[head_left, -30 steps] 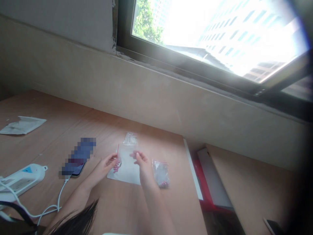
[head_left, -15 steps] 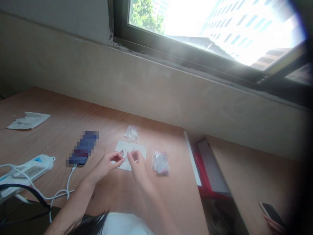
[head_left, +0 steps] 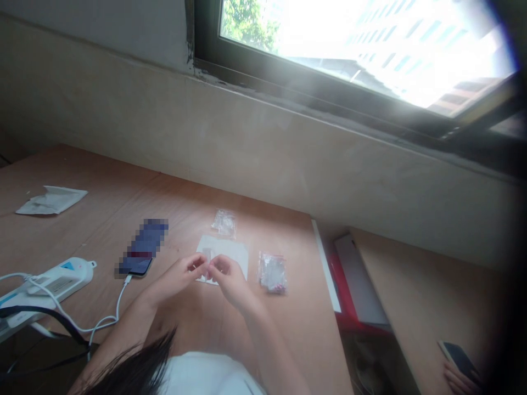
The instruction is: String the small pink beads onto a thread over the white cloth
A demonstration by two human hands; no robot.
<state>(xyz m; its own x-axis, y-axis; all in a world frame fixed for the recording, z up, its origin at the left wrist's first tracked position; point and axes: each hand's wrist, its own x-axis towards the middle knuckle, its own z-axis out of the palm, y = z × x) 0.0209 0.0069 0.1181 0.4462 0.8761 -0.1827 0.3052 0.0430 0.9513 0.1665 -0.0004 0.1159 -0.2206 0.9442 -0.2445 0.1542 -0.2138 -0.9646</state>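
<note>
Over a white sheet (head_left: pixel 234 251) on the wooden table, my left hand (head_left: pixel 193 269) and my right hand (head_left: pixel 224 274) meet at the fingertips. Both are closed in a pinch, and whatever lies between the fingers is too small to make out. Just behind the sheet lies a clear plastic bag (head_left: pixel 224 223). A second clear bag (head_left: pixel 272 273), with silvery contents and some red in it, rests to the right of my right hand.
Left of my arms lies a phone (head_left: pixel 142 249) on a white charging cable (head_left: pixel 119 302). A white power strip (head_left: pixel 61 282) sits at the left, with a paper packet (head_left: pixel 51 200) behind. Another person's hand (head_left: pixel 459 378) holds a phone (head_left: pixel 459 359) at lower right.
My right hand has moved left and my fingertips have come together. The small reddish item seen by my left fingertips is now hidden or too small to see. The view has shifted slightly.
</note>
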